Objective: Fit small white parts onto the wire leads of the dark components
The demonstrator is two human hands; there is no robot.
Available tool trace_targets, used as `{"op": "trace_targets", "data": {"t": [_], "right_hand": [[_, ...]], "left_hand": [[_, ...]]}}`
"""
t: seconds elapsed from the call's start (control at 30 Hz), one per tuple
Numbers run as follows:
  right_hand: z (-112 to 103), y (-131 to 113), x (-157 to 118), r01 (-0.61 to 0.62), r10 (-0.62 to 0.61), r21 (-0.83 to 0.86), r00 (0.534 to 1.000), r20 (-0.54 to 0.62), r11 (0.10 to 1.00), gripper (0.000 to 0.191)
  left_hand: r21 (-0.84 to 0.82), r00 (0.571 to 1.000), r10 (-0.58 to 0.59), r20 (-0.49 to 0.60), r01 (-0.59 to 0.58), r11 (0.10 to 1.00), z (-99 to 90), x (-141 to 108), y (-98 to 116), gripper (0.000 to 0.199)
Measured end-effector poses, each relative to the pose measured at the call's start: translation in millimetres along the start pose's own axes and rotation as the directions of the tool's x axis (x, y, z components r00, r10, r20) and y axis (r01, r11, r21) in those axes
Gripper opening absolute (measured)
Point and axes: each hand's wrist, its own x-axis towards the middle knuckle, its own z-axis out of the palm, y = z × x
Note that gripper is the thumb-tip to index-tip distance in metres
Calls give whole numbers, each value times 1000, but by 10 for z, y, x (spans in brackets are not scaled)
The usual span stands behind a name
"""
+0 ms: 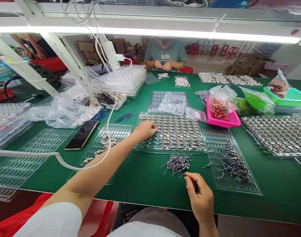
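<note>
Over the left part of a clear compartment tray (182, 131) is my left hand (146, 129), its fingers pinched together; anything between them is too small to name. Rows of round brown-and-white parts fill much of that tray. Beside a pile of small wired components (178, 163) on the green table, my right hand (199, 192) is closed, thumb and forefinger pressed together at the pile's lower right edge. What it holds, if anything, cannot be made out. Another clear tray (214, 174) to the right bears a larger heap of similar wired components (235, 161).
A phone (81, 135) and a tray with white parts (111, 131) lie left. A white cable (110, 131) hangs across my left forearm. Behind the tray are a plastic bag (174, 103) and a pink basket (223, 121). A person (166, 56) sits opposite.
</note>
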Motion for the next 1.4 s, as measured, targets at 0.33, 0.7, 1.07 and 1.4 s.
{"op": "trace_targets", "data": {"t": [0.33,0.7,1.07,1.4], "right_hand": [[29,-17,-23,-21,22,60,1000,-14,998,13],[-185,-32,42,-22,25,-88,999,42,996,13],[-219,57,197,99,22,-392,955,295,914,19],[-287,7,327,52,124,-388,902,413,920,15]], "left_hand": [[-18,994,-91,53,92,996,142,138,94,20],[-406,999,-31,-25,18,914,43,-765,729,21],[-885,861,211,463,437,160,415,-1104,946,26],[-776,770,235,593,624,-88,342,-1108,944,13]]}}
